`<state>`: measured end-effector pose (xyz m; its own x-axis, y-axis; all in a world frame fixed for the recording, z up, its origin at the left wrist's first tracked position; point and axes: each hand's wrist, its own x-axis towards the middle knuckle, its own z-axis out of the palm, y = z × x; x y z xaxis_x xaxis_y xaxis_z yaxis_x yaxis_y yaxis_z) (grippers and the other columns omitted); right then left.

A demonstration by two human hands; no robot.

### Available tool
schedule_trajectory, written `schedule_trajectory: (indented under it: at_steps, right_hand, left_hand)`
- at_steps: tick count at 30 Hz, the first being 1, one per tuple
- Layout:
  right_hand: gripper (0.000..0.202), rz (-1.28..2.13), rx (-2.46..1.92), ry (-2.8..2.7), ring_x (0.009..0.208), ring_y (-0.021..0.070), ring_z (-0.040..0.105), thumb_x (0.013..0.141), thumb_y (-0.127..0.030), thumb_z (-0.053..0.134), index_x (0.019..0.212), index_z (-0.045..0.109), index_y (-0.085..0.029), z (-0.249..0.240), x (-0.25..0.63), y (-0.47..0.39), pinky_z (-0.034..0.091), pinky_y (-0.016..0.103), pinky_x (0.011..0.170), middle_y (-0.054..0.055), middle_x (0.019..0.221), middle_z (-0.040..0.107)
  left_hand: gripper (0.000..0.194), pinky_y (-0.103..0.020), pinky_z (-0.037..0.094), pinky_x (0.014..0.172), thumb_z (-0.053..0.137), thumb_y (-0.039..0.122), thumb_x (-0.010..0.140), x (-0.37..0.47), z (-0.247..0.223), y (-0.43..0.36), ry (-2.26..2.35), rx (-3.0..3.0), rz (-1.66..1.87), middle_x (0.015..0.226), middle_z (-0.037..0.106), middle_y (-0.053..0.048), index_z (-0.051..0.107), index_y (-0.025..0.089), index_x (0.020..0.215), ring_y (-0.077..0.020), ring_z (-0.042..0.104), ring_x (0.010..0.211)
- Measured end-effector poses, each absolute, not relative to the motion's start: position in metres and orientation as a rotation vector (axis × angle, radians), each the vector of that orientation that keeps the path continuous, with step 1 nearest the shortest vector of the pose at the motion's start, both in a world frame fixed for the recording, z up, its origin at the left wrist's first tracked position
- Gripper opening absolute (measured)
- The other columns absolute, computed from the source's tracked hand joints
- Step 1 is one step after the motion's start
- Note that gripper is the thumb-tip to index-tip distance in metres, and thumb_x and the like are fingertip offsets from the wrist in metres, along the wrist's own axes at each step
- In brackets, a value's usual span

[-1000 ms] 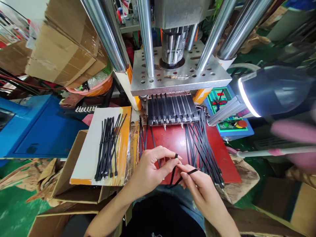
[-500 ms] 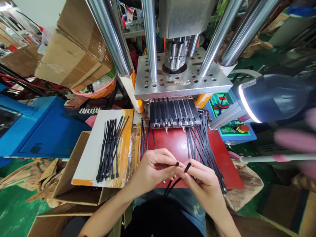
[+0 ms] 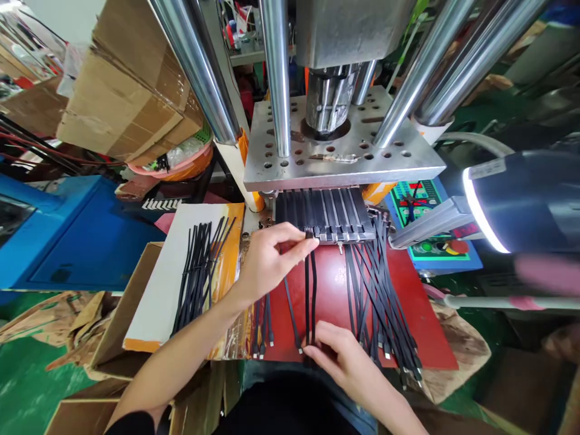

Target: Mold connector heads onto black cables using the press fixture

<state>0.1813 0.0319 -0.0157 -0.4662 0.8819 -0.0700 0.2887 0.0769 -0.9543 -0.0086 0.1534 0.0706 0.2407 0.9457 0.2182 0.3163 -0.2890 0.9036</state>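
Observation:
My left hand pinches the upper end of a black cable at the front edge of the black slotted mold. Below it, my right hand has its fingers closed at the lower ends of two black strands, near the front edge of the red board. Its fingertips partly hide those ends. More black cables lie spread on the board's right side, and a few lie to the left. A bundle of black cables rests on a white sheet at the left.
A metal press plate with steel columns stands over the mold. At the right are a lit lamp and a control panel. Open cardboard boxes and a blue machine are at the left. A pink fan blurs at the right edge.
My hands have moved apart: the left went up to the mold's front edge, and the right came down and slightly left. The black cable now stretches between them. The view has shifted slightly.

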Motion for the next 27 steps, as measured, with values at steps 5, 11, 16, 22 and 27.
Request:
schedule_trajectory:
  at_steps: [5,11,16,22,27]
  right_hand:
    - [0.043,1.298,-1.16,-1.987,0.066,0.0172,0.059,0.105,-0.054,0.062,0.078,0.073,-0.022,0.02,0.223,0.091,0.045,0.028,0.063,0.002,0.073,0.068]
    - [0.056,1.073,-1.247,-1.887,0.062,0.0161,0.049,0.094,-0.064,0.07,0.06,0.057,-0.022,0.044,0.235,0.214,0.039,0.03,0.061,-0.001,0.063,0.058]
    - [0.055,1.011,-1.187,-1.922,0.068,0.0182,0.058,0.094,-0.071,0.065,0.072,0.071,-0.02,0.03,0.227,0.256,0.044,0.032,0.069,0.001,0.071,0.068]
    - [0.054,0.844,-1.201,-1.955,0.073,0.0211,0.064,0.098,-0.067,0.062,0.073,0.074,-0.021,0.022,0.225,0.262,0.048,0.034,0.076,0.006,0.078,0.076]
    - [0.05,0.856,-1.267,-1.859,0.057,0.014,0.052,0.095,-0.065,0.067,0.072,0.066,-0.021,0.015,0.231,0.261,0.043,0.03,0.06,0.005,0.083,0.077]
  left_hand:
    - [0.029,-0.027,0.05,0.067,0.072,0.025,0.096,0.007,0.039,0.222,1.33,1.948,1.056,0.072,0.069,0.0,0.07,0.017,0.069,-0.0137,0.062,0.065]
    - [0.018,-0.026,0.059,0.068,0.063,0.024,0.102,0.015,0.02,0.235,1.453,1.906,1.105,0.101,0.078,-0.008,0.071,0.013,0.113,-0.013,0.071,0.07]
    - [0.029,-0.048,0.06,0.108,0.053,0.02,0.106,0.001,0.024,0.206,1.004,2.515,0.846,0.138,0.07,-0.016,0.07,0.016,0.13,-0.0257,0.071,0.124]
    - [0.033,-0.056,0.054,0.114,0.048,0.016,0.109,0.0,0.023,0.202,0.866,2.878,0.486,0.144,0.07,-0.023,0.067,0.009,0.135,-0.0329,0.061,0.142]
    - [0.041,-0.057,0.038,0.127,0.061,0.029,0.107,0.009,0.019,0.2,0.994,2.936,0.338,0.159,0.059,-0.025,0.061,0.01,0.143,-0.0353,0.05,0.154]
